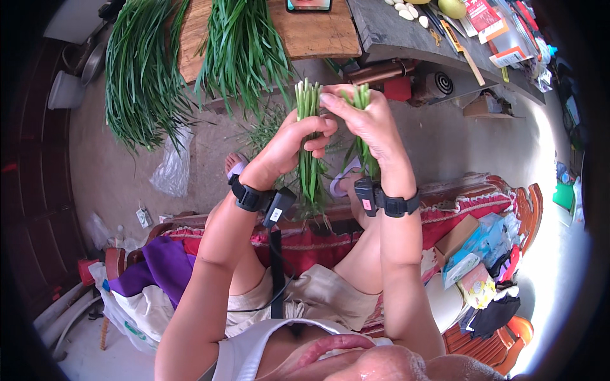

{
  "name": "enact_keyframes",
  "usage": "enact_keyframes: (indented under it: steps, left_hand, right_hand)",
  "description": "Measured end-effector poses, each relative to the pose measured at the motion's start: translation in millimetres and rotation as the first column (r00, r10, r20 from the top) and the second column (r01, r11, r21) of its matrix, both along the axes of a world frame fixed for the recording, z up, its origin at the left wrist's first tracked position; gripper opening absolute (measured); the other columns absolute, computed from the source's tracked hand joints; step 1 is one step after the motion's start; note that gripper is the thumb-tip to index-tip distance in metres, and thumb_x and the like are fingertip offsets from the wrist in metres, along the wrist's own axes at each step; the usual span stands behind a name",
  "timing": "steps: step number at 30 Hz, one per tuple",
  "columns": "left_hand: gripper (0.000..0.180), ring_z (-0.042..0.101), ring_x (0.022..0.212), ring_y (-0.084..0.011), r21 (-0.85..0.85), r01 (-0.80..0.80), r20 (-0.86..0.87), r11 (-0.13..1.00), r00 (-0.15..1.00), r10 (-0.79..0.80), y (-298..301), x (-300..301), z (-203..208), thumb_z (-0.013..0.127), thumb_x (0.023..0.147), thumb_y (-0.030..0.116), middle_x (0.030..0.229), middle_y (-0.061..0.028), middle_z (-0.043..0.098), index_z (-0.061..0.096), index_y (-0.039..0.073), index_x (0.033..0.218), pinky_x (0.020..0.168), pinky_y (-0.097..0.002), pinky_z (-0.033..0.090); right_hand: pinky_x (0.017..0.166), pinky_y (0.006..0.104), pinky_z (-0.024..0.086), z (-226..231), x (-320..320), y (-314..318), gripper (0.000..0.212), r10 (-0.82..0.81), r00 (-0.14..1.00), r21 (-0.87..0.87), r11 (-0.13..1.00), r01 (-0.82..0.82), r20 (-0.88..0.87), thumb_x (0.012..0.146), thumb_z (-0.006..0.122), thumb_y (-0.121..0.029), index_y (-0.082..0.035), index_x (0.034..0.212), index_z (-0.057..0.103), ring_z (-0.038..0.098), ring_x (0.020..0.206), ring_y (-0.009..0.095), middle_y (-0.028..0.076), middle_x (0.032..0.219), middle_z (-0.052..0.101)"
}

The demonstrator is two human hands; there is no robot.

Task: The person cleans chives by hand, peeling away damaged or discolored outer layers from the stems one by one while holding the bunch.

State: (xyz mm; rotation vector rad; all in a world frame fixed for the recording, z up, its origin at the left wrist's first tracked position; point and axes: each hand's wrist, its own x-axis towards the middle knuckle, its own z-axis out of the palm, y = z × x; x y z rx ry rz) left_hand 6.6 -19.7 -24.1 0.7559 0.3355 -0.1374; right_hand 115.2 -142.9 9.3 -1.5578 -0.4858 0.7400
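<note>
Concrete floor below, left hand (297, 136) gripping chive bunch (309, 149), right hand (368, 120) raised, pinching stalks (362, 101)

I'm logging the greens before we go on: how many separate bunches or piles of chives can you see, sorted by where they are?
Bunches held in a hand: 2, one in the left hand (left-hand bunch) and one in the right hand (right-hand bunch)
Piles draped over the wooden table: 2 (left pile, right pile)
Total: 4

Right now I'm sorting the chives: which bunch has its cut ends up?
The bunch in the left hand; its cut ends point up, while the table bunches lie spread with leaves hanging.
</note>
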Motion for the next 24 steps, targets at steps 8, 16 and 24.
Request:
enact_keyframes:
  steps: [8,16,24]
  left_hand:
    - [0.026,0.046,0.055,-0.0065,0.195,-0.094,0.037,0.976,0.995,0.089,0.6,3.7,0.3,0.055,0.095,0.027,0.075,0.0000,0.054,0.057,0.003,0.103,0.050,-0.0225,0.040]
    - [0.023,0.053,0.060,-0.0089,0.364,-0.186,0.013,0.913,0.981,0.194,10.4,1.7,-1.8,0.057,0.095,0.021,0.078,-0.0054,0.062,0.059,-0.001,0.100,0.052,-0.0215,0.044]
    - [0.026,0.067,0.075,-0.0190,0.511,-0.257,0.051,0.820,0.962,0.270,18.4,-12.3,1.7,0.052,0.097,0.019,0.100,-0.0145,0.066,0.060,-0.006,0.103,0.058,-0.0255,0.053]
  right_hand:
    - [0.061,0.0244,0.047,1.0,3.2,-3.5,0.020,-0.057,0.995,0.087,0.994,0.063,-0.078,0.088,0.068,-0.018,0.001,0.088,0.066,0.058,0.065,0.007,0.002,0.074,0.065]
    - [0.041,0.0183,0.021,-5.2,23.2,-16.4,0.018,-0.308,0.931,0.274,0.894,0.353,-0.194,0.095,0.059,-0.019,-0.002,0.098,0.060,0.029,0.045,-0.001,-0.009,0.059,0.037]
    - [0.041,0.0182,0.020,5.3,59.9,-59.7,0.019,-0.358,0.900,0.449,0.781,0.435,-0.249,0.098,0.052,-0.021,-0.003,0.101,0.057,0.025,0.042,0.001,-0.008,0.058,0.031]
